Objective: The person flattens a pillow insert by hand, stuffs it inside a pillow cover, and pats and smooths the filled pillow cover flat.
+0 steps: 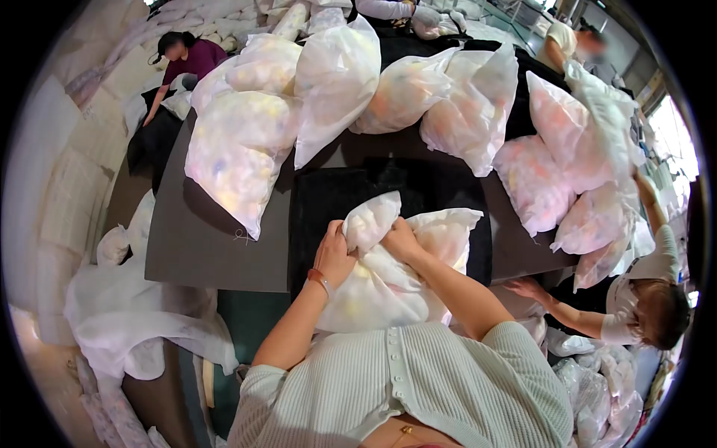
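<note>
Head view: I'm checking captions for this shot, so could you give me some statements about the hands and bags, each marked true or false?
1. The left hand and right hand both grip bunched fabric of a white bag. True.
2. The left wrist is bare. False: it wears an orange-brown band.
3. A black sheet lies on the dark table. True.
4. Nobody else is in view. False: a co-worker's hand shows near the table's right end.
5. Other filled bags lie beyond the sheet. True.
</note>
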`<state>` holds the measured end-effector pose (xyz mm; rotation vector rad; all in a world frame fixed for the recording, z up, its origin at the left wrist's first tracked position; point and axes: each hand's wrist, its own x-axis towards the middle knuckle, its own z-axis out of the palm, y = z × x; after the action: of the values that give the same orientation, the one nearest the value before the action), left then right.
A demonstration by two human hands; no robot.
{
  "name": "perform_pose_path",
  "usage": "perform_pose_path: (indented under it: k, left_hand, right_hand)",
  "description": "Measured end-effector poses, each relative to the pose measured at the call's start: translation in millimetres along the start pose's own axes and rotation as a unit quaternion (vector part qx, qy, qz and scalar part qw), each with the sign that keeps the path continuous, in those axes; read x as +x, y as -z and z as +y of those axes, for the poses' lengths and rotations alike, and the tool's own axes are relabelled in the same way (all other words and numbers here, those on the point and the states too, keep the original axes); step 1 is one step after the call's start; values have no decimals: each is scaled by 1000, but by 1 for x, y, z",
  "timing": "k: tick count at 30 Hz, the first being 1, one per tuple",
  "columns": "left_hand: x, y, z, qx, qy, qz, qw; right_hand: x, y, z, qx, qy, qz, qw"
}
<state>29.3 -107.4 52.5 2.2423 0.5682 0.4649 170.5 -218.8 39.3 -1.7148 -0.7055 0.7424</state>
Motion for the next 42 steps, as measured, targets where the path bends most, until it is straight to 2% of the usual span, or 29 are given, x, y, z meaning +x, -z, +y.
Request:
perform_pose_path:
  k: [1,4,6,8,9,11,12,13,14,16,18,20,21,23,24,25,27,29,30,31,32,33,34,35,36,37,38,40,42]
  left_hand:
    - [-2,0,-1,15,-14,-24,999]
    - [-7,3,3,47,-36,-51,997]
    - [-5,0,2,61,-44,-53,996]
    - [-5,-5,-7,84,-106,-47,990]
    - [-3,-1,-3,84,-103,-48,990]
    - [6,11,11,74,-34,-133,988]
    - [8,9,14,82,-38,-131,987]
    - [8,3,11,81,-32,-131,988]
    - [6,-4,6,99,-25,-132,986]
    - [6,-9,3,119,-16,-134,984]
    - [6,-13,1,251,-62,-179,949]
    - [8,-37,-25,268,-79,-166,946]
    - [8,-39,-23,285,-97,-153,941]
    - [4,-41,-17,289,-72,-149,943]
    - [2,-36,-11,273,-85,-128,950]
    - [2,-34,-9,258,-98,-106,955]
    - [-2,-34,-6,251,-119,-88,957]
    - [-5,-30,4,226,-129,-9,965]
    - [-1,-14,18,172,2,-80,982]
    - [1,-13,13,173,5,-77,982]
    - [2,-12,2,48,-5,-22,999]
    - [4,-12,-12,-78,-15,35,996]
    - [11,-7,-26,-238,-6,-28,971]
    - [15,-7,-39,-239,-3,-27,971]
    - [17,0,-38,-294,18,-55,954]
    - [18,5,-35,-346,37,-82,934]
    - [14,1,-26,-175,-19,-23,984]
    - [19,4,-14,-131,-13,-47,990]
    - [23,2,-8,-43,-1,-96,994]
  right_hand:
    - [4,1,8,-2,-1,0,1000]
    - [9,4,10,131,-70,7,989]
    - [11,3,10,115,-71,-5,991]
    - [6,-1,11,99,-78,-18,992]
    - [-3,-3,-2,62,-45,-33,997]
    - [-17,-4,-19,26,-18,-50,998]
    - [-20,-1,-26,-124,27,-41,991]
    - [-22,0,-28,-272,71,-33,959]
    - [-19,-2,-21,-290,193,-22,937]
    - [-23,-4,-24,-313,195,-20,929]
    - [-29,-5,-30,-338,199,-16,920]
    - [-31,-7,-35,-387,192,-11,902]
    - [-31,-9,-34,-387,190,-12,902]
    - [-26,-9,-31,-222,77,18,972]
    - [-18,-8,-23,-225,34,31,973]
    - [-12,-8,-15,-226,34,34,973]
    - [-3,-9,-2,-105,2,106,989]
    - [3,-4,8,-72,-25,94,993]
    - [2,-2,1,-7,-37,61,997]
    - [4,1,-3,58,-48,27,997]
    - [8,10,2,102,-111,-49,987]
    - [8,9,2,101,-109,-54,987]
    - [6,9,3,170,-76,-76,980]
    - [2,9,3,240,-45,-95,965]
    - [-3,17,-14,183,-48,-137,972]
    - [-5,16,-13,182,-50,-138,972]
    - [-5,14,-11,135,-14,-112,984]
    - [0,8,3,89,23,-84,992]
    - [6,2,17,-94,1,-39,995]
